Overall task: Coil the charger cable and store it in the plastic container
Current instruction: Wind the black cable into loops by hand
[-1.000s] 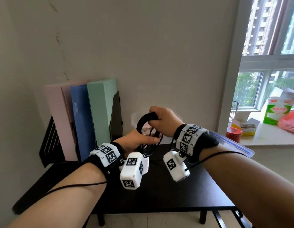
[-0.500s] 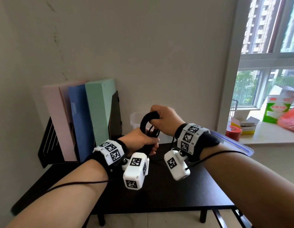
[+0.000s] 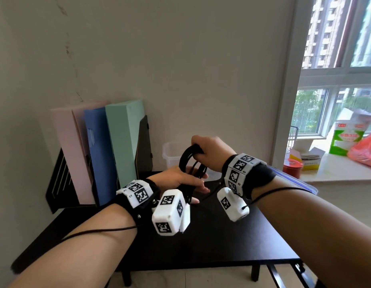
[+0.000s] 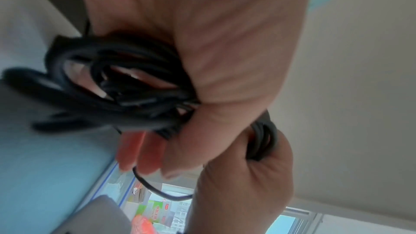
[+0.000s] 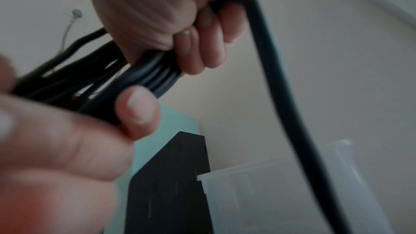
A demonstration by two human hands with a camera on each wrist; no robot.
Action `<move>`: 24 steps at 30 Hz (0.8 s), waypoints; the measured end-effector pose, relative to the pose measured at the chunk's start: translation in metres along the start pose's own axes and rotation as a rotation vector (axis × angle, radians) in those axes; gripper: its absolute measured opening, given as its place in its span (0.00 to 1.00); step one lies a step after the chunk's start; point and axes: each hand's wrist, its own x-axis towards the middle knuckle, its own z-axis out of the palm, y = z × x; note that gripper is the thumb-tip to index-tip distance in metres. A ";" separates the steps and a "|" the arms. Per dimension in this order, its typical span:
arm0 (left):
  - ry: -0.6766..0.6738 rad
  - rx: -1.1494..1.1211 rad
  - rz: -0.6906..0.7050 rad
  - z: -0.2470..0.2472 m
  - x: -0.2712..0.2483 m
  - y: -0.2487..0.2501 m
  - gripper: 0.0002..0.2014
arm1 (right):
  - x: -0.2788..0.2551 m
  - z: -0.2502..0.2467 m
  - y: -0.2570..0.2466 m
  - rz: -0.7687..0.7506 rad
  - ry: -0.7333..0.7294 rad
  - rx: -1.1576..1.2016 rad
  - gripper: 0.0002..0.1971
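A pink folder (image 3: 64,148), a blue folder (image 3: 97,150) and a green folder (image 3: 123,138) stand upright in a black file rack (image 3: 55,183) at the back left of the dark bench (image 3: 232,246). On the windowsill (image 3: 336,173) sit a red tin (image 3: 291,168), a green-and-white carton (image 3: 345,138) and an orange bag (image 3: 365,150).

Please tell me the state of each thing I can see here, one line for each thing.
cable: looped into a coil, held above the table, one thin end hanging loose
right hand: grips the top of the coil
left hand: holds the lower loops
plastic container: open, no lid on it, standing by the wall
lid: off, lying at the table's right edge
folders: upright in the rack
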 end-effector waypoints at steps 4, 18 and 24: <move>0.001 0.065 -0.006 -0.001 -0.002 0.004 0.11 | 0.000 0.000 0.003 -0.035 0.012 -0.038 0.03; 0.251 -0.357 0.009 -0.027 0.001 0.003 0.11 | -0.009 0.006 0.037 0.299 -0.252 0.671 0.11; 0.241 -0.324 -0.029 -0.045 -0.009 0.005 0.12 | -0.015 0.009 0.052 0.366 -0.098 1.056 0.11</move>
